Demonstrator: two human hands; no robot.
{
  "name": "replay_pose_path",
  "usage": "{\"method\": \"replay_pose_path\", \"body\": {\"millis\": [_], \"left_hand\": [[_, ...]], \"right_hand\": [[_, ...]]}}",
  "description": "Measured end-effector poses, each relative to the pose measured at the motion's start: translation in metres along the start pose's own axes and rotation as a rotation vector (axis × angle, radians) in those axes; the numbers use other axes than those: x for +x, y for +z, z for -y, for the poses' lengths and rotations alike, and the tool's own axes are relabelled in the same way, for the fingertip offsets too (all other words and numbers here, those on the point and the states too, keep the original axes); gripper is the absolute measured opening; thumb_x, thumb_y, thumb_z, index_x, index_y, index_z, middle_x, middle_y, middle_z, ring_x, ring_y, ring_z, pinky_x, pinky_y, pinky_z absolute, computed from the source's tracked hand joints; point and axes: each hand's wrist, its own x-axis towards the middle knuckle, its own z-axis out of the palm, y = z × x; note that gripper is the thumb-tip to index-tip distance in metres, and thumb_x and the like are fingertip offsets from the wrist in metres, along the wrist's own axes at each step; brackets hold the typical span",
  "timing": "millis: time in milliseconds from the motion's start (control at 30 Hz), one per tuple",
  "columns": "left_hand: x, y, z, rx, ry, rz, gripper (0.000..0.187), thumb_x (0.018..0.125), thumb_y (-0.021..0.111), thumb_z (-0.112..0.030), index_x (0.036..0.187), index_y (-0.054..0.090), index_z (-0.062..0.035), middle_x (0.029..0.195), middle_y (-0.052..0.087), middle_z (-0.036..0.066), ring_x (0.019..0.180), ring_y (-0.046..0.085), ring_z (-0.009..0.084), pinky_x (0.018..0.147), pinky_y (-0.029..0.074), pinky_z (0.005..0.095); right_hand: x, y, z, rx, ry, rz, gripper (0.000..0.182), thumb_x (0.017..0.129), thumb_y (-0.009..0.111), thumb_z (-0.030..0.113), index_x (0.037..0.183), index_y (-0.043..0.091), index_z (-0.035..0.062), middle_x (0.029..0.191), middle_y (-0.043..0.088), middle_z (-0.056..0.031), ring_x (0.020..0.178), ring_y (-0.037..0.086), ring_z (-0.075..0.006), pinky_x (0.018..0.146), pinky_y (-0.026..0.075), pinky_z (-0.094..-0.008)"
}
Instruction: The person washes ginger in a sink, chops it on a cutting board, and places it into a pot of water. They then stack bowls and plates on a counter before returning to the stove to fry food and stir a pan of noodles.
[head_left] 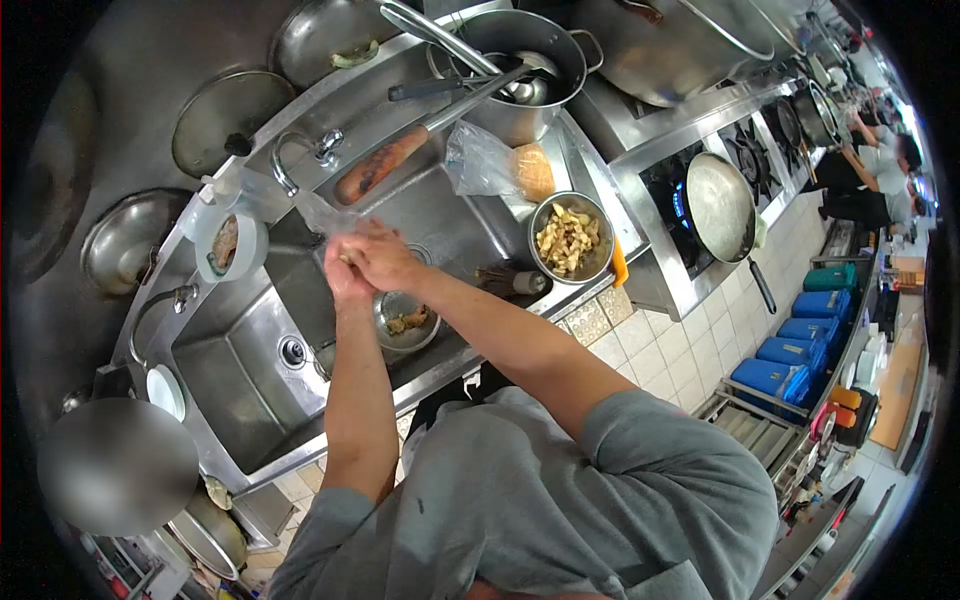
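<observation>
Stainless steel runs everywhere in this kitchen: the double sink [250, 390] under me, the stove line to the right with a wok [720, 205] on its burner. Both my hands meet over the sink basin. My left hand [345, 275] is curled shut around a small pale piece [347, 259] (ginger, I would guess, though my fingers hide most of it), and my right hand [385, 258] closes over the same piece from the other side, fingers bent and pressed against the left.

Just below them a small steel bowl [405, 322] holds brownish scraps. On the ledge to the right stands a bigger bowl [571, 238] full of pale chunks, and beside it a plastic bag [490, 162].

I judge the piece light, firm and knobbly, and likely wet and slick from the sink, so it wants a pinch at its thicker middle between thumb and fingertips, not at a thin tip that could snap off.
</observation>
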Motion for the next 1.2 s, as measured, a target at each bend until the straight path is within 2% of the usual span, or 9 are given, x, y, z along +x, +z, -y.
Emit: {"method": "replay_pose_path", "body": {"millis": [133, 533, 600, 700, 767, 833, 967, 1033, 1200], "left_hand": [[-0.012, -0.029, 0.054, -0.132, 0.083, -0.083, 0.033, 0.095, 0.044, -0.028, 0.112, 0.059, -0.0044, 0.106, 0.067, 0.014, 0.097, 0.065, 0.0313, 0.089, 0.055, 0.0492], [-0.013, 0.041, -0.011, 0.194, 0.225, -0.533, 0.021, 0.096, 0.061, -0.022, 0.106, 0.055, -0.0046, 0.093, 0.059, 0.010, 0.078, 0.062, 0.0254, 0.062, 0.055, 0.0431], [-0.010, 0.035, 0.000, 0.175, 0.209, -0.616, 0.022, 0.096, 0.062, -0.022, 0.108, 0.055, -0.0049, 0.094, 0.060, 0.009, 0.079, 0.063, 0.0253, 0.062, 0.055, 0.0431], [0.006, -0.005, 0.019, 0.396, 0.457, -0.603, 0.020, 0.097, 0.059, -0.020, 0.110, 0.055, -0.0049, 0.097, 0.060, 0.008, 0.085, 0.064, 0.0254, 0.067, 0.056, 0.0449], [-0.010, -0.008, 0.027, -0.083, 0.324, -0.454, 0.015, 0.098, 0.053, -0.014, 0.110, 0.054, -0.0045, 0.100, 0.060, 0.008, 0.090, 0.063, 0.0245, 0.073, 0.056, 0.0451], [-0.011, -0.015, 0.026, -0.195, 0.336, -0.391, 0.016, 0.097, 0.050, -0.011, 0.111, 0.053, -0.0038, 0.100, 0.060, 0.009, 0.091, 0.062, 0.0249, 0.075, 0.055, 0.0443], [-0.010, -0.012, 0.043, -0.044, 0.363, -0.585, 0.025, 0.102, 0.045, -0.018, 0.117, 0.053, -0.0003, 0.105, 0.061, 0.013, 0.094, 0.064, 0.0306, 0.084, 0.055, 0.0450], [-0.007, -0.019, 0.048, 0.151, 0.433, -0.665, 0.026, 0.101, 0.046, -0.019, 0.119, 0.053, -0.0009, 0.104, 0.062, 0.013, 0.093, 0.064, 0.0295, 0.082, 0.055, 0.0433], [-0.017, -0.009, 0.036, 0.208, 0.104, -0.613, 0.022, 0.095, 0.052, -0.021, 0.107, 0.060, -0.0039, 0.101, 0.065, 0.013, 0.091, 0.064, 0.0262, 0.079, 0.054, 0.0412]], "right_hand": [[-0.061, -0.038, -0.004, 0.213, 0.168, -0.127, 0.040, 0.095, 0.051, 0.015, 0.134, 0.052, 0.0075, 0.128, 0.059, -0.0240, 0.121, 0.056, -0.0394, 0.105, 0.043, -0.0430], [-0.005, -0.011, 0.002, 0.544, 0.478, 0.120, 0.041, 0.092, 0.056, 0.036, 0.101, 0.070, -0.0015, 0.100, 0.069, -0.0259, 0.096, 0.067, -0.0377, 0.084, 0.051, -0.0423], [-0.002, 0.009, -0.010, 0.063, 0.191, -0.193, 0.033, 0.088, 0.059, 0.027, 0.085, 0.069, -0.0040, 0.091, 0.068, -0.0254, 0.089, 0.063, -0.0423, 0.082, 0.051, -0.0469], [-0.004, 0.028, -0.026, 0.037, 0.118, -0.297, 0.028, 0.087, 0.056, 0.021, 0.079, 0.068, -0.0035, 0.091, 0.067, -0.0257, 0.088, 0.061, -0.0434, 0.082, 0.050, -0.0474], [-0.005, 0.016, -0.020, 0.069, 0.136, -0.260, 0.022, 0.086, 0.057, 0.015, 0.083, 0.069, -0.0033, 0.091, 0.068, -0.0241, 0.088, 0.062, -0.0427, 0.083, 0.050, -0.0475], [-0.005, 0.020, -0.028, 0.818, 0.519, -0.224, 0.016, 0.086, 0.058, 0.008, 0.087, 0.069, -0.0034, 0.082, 0.067, -0.0192, 0.091, 0.063, -0.0410, 0.086, 0.050, -0.0466], [-0.017, 0.011, -0.008, 0.430, 0.490, -0.146, 0.020, 0.087, 0.055, 0.003, 0.103, 0.068, -0.0005, 0.102, 0.069, -0.0193, 0.098, 0.065, -0.0382, 0.090, 0.050, -0.0435], [-0.014, 0.022, -0.014, 0.030, 0.153, -0.273, 0.027, 0.089, 0.054, 0.005, 0.113, 0.064, 0.0007, 0.117, 0.065, -0.0208, 0.106, 0.063, -0.0382, 0.093, 0.049, -0.0428], [-0.031, 0.019, -0.011, 0.165, 0.077, -0.293, 0.029, 0.088, 0.054, 0.006, 0.116, 0.058, 0.0011, 0.119, 0.064, -0.0227, 0.110, 0.061, -0.0396, 0.095, 0.048, -0.0443]]}}
